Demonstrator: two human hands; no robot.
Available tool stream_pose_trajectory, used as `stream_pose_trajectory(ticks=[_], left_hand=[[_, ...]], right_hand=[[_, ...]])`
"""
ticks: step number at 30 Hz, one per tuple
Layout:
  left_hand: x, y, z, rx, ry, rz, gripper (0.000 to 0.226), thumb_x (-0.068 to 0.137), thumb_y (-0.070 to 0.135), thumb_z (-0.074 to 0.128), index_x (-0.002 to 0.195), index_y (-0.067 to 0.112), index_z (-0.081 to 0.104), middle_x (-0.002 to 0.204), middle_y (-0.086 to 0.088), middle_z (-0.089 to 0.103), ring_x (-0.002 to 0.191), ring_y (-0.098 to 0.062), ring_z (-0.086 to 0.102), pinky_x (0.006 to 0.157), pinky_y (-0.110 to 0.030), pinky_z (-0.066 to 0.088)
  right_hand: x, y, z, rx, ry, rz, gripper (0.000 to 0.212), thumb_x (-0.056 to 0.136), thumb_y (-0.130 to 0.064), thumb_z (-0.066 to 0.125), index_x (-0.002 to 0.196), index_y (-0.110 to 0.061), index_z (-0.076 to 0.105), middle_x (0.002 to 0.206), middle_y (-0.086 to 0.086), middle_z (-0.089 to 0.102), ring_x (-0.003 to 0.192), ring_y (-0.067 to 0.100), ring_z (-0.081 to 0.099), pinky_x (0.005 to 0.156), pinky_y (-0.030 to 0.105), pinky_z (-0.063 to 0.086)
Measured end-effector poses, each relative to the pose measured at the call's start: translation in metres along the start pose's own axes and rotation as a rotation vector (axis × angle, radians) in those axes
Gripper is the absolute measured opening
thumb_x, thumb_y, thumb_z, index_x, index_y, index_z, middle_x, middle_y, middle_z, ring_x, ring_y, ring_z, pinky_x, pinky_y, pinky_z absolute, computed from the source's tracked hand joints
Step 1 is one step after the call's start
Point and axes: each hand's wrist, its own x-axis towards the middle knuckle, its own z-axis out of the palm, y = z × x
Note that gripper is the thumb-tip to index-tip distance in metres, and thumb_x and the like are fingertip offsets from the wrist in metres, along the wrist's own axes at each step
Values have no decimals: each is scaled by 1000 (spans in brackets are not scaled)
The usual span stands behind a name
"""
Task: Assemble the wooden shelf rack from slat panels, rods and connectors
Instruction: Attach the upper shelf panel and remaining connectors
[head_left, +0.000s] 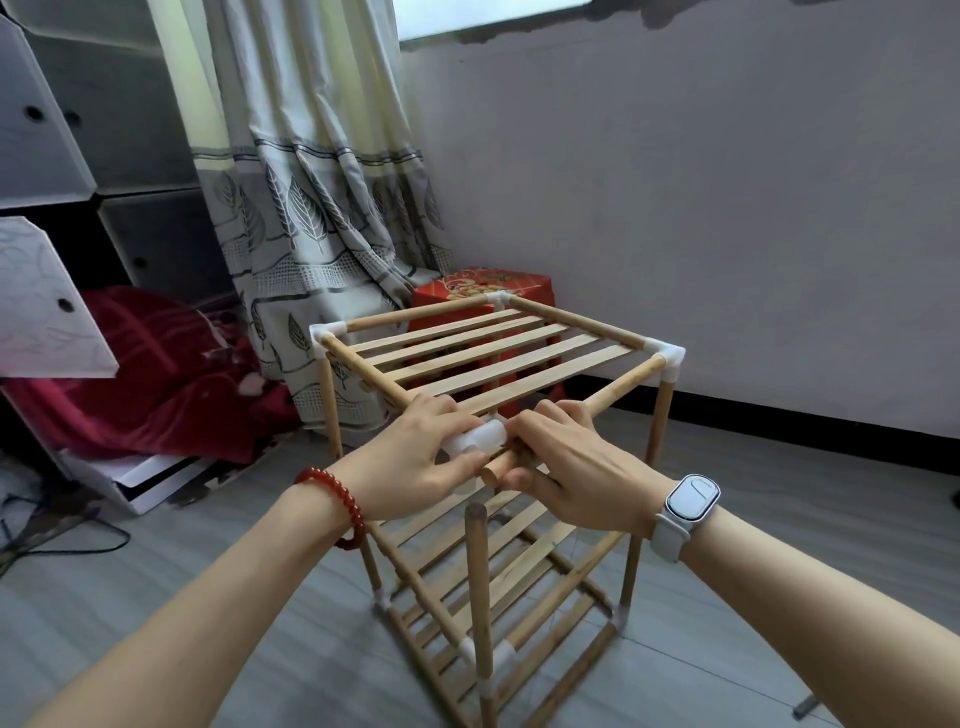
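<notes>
Left hand (410, 457) gripping connector (475, 437), right hand (571, 462) apparently pinching rod (501, 466)

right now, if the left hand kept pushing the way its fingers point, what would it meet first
Probably the right hand: the left hand holds the white connector and points right at it, with the rod end between. Depth is unclear.

left hand (415, 457): fingers curled, gripping | right hand (576, 467): fingers curled, gripping

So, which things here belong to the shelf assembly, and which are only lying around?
Job:
- wooden rack
- white connector in left hand
- rod end held by right hand
- free upright rod

Lying about:
- red box
- curtain
- red blanket
- cables
</notes>
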Motion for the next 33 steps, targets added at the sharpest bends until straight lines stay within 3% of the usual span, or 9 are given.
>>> stream_pose_trajectory(ticks=[9,13,16,20,23,25,27,30,33], left_hand=[[-5,-7,7,50,-30,83,22,94,31,53,111,18,54,94,17,39,93,-2,36,92,-27,37],[-7,-21,-4,71,-74,146,35,88,32,63,121,27,55,110,16,50,111,1,39,99,-23,37],[-7,-30,-5,200,-7,204,37,87,17,64,123,24,58,120,12,53,125,-11,37,105,-39,35],[-2,-37,4,365,217,233,41,79,11,73,118,15,63,120,-4,62,104,-23,61,90,-46,43],[-3,-44,10,374,390,229,27,76,18,69,102,14,69,100,0,71,100,-21,66,95,-50,38],[-4,-47,18,327,395,234,23,76,15,67,99,11,69,100,-3,70,103,-22,63,103,-59,31],[-3,-50,16,210,364,213,24,76,17,69,99,11,68,102,-3,66,102,-20,59,103,-64,32],[3,-56,-4,48,229,87,39,72,47,64,103,25,65,105,12,59,102,-1,44,104,-50,34],[10,-66,-16,39,51,0,51,72,50,73,118,36,58,124,19,48,127,2,32,114,-43,21]], right_hand=[[3,1,0,-41,-1,-31,32,95,-41,43,95,-12,55,86,-11,39,79,2,23,92,31,24],[-1,3,-7,-13,-7,-10,44,92,-54,35,98,-15,54,87,-9,44,81,5,29,92,28,23],[-1,-1,-8,-10,-29,6,53,88,-65,24,100,-19,48,82,-14,41,80,4,30,89,25,20],[6,-11,-5,-62,-85,126,74,81,-79,14,124,-25,39,93,-12,59,89,9,49,96,36,28],[19,-25,3,-192,-35,136,62,84,-76,20,105,-24,47,82,-9,55,69,10,50,69,30,39],[30,-34,8,-217,-54,138,44,90,-64,34,83,-22,47,72,-7,50,57,7,44,50,23,32],[38,-38,8,-188,-99,174,39,93,-52,42,67,-24,39,64,-8,45,51,6,39,45,19,25],[40,-37,2,-94,-144,222,35,93,-45,46,64,-28,38,62,-9,45,49,7,40,44,16,23],[38,-37,1,-93,-142,230,33,94,-43,45,65,-29,36,64,-9,45,51,7,40,44,18,23]])
